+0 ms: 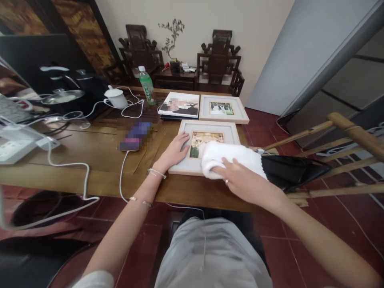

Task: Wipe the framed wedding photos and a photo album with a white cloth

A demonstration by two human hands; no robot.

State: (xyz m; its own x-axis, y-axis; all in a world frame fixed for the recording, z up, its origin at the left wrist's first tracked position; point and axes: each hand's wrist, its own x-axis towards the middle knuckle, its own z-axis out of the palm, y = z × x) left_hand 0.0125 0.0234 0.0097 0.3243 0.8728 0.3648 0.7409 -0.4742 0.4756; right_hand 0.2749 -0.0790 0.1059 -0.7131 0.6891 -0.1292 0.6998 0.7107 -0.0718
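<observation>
A pale wooden picture frame [186, 165] with a wide white mat lies face up near the table's front edge. Across its left side rests my left hand [177, 150], flat with fingers stretched out. My right hand [238, 178] grips a folded white towel [237, 156], which covers the lower right part of the frame. Some of the right fingers are hidden under the cloth. Behind this frame lies a second picture frame [244, 114]. Left of that one sits a white photo panel [195, 105] on top of something dark.
On the wooden table [90, 150] are a charging phone [136, 136], a green-labelled bottle [147, 86], a white lidded cup [116, 98], a clear glass [77, 119] and a power strip [18, 146]. White cables loop among them. A bamboo rack [354, 132] stands to the right.
</observation>
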